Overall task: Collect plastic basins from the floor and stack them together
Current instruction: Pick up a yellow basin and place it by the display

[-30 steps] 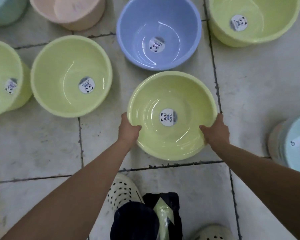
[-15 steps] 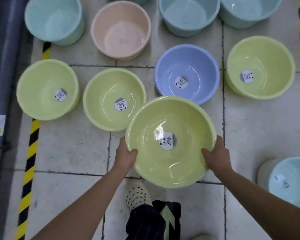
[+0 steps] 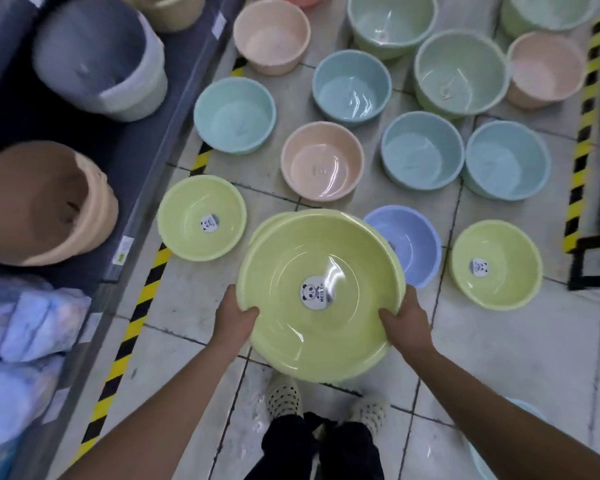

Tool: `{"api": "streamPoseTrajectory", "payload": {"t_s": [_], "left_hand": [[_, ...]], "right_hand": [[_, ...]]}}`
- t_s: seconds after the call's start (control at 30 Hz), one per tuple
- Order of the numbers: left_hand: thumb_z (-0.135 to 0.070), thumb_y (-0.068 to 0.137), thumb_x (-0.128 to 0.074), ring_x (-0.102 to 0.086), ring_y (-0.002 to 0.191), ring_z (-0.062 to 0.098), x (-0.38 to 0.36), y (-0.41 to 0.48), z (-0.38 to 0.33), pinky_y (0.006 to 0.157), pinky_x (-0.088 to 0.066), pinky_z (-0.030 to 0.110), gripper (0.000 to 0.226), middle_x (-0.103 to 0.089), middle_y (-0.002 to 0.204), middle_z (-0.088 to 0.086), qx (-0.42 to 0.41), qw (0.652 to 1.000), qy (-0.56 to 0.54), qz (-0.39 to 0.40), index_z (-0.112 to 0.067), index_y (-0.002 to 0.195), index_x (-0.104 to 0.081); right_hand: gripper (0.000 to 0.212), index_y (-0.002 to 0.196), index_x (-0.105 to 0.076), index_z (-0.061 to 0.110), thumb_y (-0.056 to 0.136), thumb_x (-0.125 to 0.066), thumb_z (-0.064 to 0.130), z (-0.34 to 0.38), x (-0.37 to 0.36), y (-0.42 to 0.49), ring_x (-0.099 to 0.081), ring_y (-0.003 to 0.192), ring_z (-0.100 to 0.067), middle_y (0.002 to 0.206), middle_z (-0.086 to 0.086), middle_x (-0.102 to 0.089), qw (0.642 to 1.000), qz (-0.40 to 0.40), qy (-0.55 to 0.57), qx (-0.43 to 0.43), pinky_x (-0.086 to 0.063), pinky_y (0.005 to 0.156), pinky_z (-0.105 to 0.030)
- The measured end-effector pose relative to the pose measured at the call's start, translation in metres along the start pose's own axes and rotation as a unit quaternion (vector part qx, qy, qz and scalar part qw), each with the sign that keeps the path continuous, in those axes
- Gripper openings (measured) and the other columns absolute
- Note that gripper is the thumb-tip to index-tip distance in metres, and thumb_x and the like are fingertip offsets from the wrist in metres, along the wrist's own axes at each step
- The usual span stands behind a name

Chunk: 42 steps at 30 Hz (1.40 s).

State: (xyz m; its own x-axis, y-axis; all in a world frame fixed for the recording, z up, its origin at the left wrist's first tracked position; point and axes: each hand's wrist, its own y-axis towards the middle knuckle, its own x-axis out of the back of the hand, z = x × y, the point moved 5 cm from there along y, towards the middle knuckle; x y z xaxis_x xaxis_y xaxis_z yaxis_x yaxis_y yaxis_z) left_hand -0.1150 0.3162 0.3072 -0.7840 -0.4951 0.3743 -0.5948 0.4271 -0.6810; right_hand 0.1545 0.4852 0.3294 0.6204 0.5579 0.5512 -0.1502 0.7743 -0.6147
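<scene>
I hold a yellow-green basin (image 3: 291, 271) with a panda sticker off the floor, level and mouth up. My left hand (image 3: 234, 320) grips its near-left rim and my right hand (image 3: 404, 323) its near-right rim. Under it, the rim of another yellow-green basin (image 3: 262, 232) peeks out at the upper left; whether the two touch I cannot tell. A periwinkle basin (image 3: 416, 247) is partly hidden behind the held one. More yellow-green basins sit on the floor at the left (image 3: 201, 218) and right (image 3: 496, 265).
Several teal, pink and pale green basins (image 3: 323, 164) stand farther back on the tiles. A dark shelf (image 3: 146, 161) with stacked buckets runs along the left behind yellow-black floor tape (image 3: 136, 317). A black frame (image 3: 589, 261) stands at right. My feet (image 3: 284, 396) are below the basin.
The basin in my hands has risen and moved left, over the neighbouring yellow-green basin and across part of the periwinkle one. The view has pulled back, showing more floor and the shelf.
</scene>
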Motion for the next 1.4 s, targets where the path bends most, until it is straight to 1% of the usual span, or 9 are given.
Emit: {"api": "streamPoseTrajectory", "payload": {"t_s": [0.1, 0.2, 0.43, 0.63, 0.83, 1.0, 1.1, 1.27, 1.4], "left_hand": [[0.004, 0.082, -0.06, -0.056, 0.093, 0.026, 0.018, 0.011, -0.02, 0.069, -0.046, 0.03, 0.037, -0.057, 0.092, -0.004, 0.003, 1.0, 0.0, -0.013, -0.019, 0.109, -0.049], [0.0, 0.082, -0.062, -0.058, 0.094, 0.027, 0.027, 0.026, -0.034, 0.07, -0.047, 0.03, 0.035, -0.058, 0.091, -0.003, 0.011, 0.999, -0.002, -0.035, -0.02, 0.108, -0.051], [-0.006, 0.086, -0.063, -0.056, 0.093, 0.025, 0.023, 0.075, -0.037, 0.076, -0.043, 0.031, 0.042, -0.06, 0.103, 0.004, 0.015, 0.993, 0.053, -0.103, -0.013, 0.126, -0.053], [-0.014, 0.085, -0.065, -0.056, 0.094, 0.025, 0.011, 0.136, -0.01, 0.079, -0.046, 0.034, 0.049, -0.061, 0.105, 0.001, 0.033, 0.992, 0.094, -0.078, -0.019, 0.131, -0.05], [-0.012, 0.085, -0.065, -0.058, 0.105, 0.03, -0.002, 0.187, 0.016, 0.087, -0.047, 0.036, 0.056, -0.062, 0.115, 0.004, 0.041, 0.992, 0.098, -0.072, -0.019, 0.137, -0.046], [-0.008, 0.085, -0.062, -0.057, 0.096, 0.025, -0.023, 0.225, 0.05, 0.08, -0.042, 0.031, 0.048, -0.059, 0.103, 0.0, 0.069, 0.992, 0.075, -0.068, -0.017, 0.131, -0.052], [-0.009, 0.085, -0.061, -0.056, 0.095, 0.022, -0.031, 0.248, 0.075, 0.081, -0.042, 0.03, 0.05, -0.059, 0.103, -0.002, 0.065, 0.992, 0.08, -0.068, -0.018, 0.133, -0.052], [-0.014, 0.086, -0.062, -0.059, 0.11, 0.03, -0.046, 0.286, 0.118, 0.094, -0.048, 0.038, 0.059, -0.064, 0.12, 0.006, 0.045, 0.992, 0.103, -0.06, -0.023, 0.142, -0.046], [-0.015, 0.089, -0.061, -0.057, 0.114, 0.03, -0.062, 0.311, 0.139, 0.095, -0.046, 0.038, 0.06, -0.062, 0.128, 0.007, 0.033, 0.993, 0.102, -0.053, -0.022, 0.146, -0.041]], "right_hand": [[0.06, 0.13, -0.04, 0.015, 0.072, -0.05, 0.028, 0.028, 0.001, 0.01, -0.053, 0.086, -0.026, 0.092, 0.001, -0.055, 1.0, 0.017, -0.01, 0.011, -0.037, 0.065, -0.03], [0.048, 0.131, -0.04, 0.013, 0.087, -0.058, 0.014, 0.044, -0.005, 0.032, -0.053, 0.089, -0.024, 0.098, 0.0, -0.056, 0.999, 0.034, -0.016, 0.016, -0.041, 0.071, -0.032], [0.043, 0.127, -0.042, 0.01, 0.088, -0.06, 0.016, 0.052, -0.038, 0.103, -0.057, 0.089, -0.028, 0.099, -0.007, -0.061, 0.995, 0.061, -0.08, 0.004, -0.05, 0.076, -0.039], [0.047, 0.13, -0.045, 0.011, 0.088, -0.063, 0.023, 0.038, -0.069, 0.154, -0.06, 0.102, -0.031, 0.113, -0.009, -0.063, 0.984, 0.083, -0.155, 0.012, -0.042, 0.077, -0.032], [0.048, 0.13, -0.047, 0.012, 0.084, -0.063, 0.018, 0.029, -0.104, 0.2, -0.061, 0.101, -0.031, 0.111, -0.009, -0.065, 0.985, 0.082, -0.149, -0.001, -0.051, 0.084, -0.042], [0.048, 0.13, -0.048, 0.012, 0.083, -0.06, 0.012, -0.002, -0.14, 0.233, -0.059, 0.105, -0.031, 0.115, -0.011, -0.063, 0.989, 0.064, -0.116, -0.058, -0.051, 0.086, -0.041], [0.048, 0.128, -0.05, 0.011, 0.083, -0.064, 0.013, -0.025, -0.164, 0.251, -0.06, 0.107, -0.033, 0.115, -0.012, -0.064, 0.988, 0.075, -0.122, -0.052, -0.051, 0.087, -0.041], [0.056, 0.136, -0.047, 0.013, 0.083, -0.066, 0.013, -0.055, -0.198, 0.282, -0.059, 0.109, -0.031, 0.12, -0.01, -0.063, 0.989, 0.069, -0.127, -0.034, -0.047, 0.087, -0.037], [0.06, 0.138, -0.045, 0.02, 0.082, -0.064, 0.007, -0.071, -0.216, 0.297, -0.058, 0.104, -0.025, 0.118, -0.002, -0.062, 0.994, 0.059, -0.096, -0.015, -0.043, 0.085, -0.031]]}}
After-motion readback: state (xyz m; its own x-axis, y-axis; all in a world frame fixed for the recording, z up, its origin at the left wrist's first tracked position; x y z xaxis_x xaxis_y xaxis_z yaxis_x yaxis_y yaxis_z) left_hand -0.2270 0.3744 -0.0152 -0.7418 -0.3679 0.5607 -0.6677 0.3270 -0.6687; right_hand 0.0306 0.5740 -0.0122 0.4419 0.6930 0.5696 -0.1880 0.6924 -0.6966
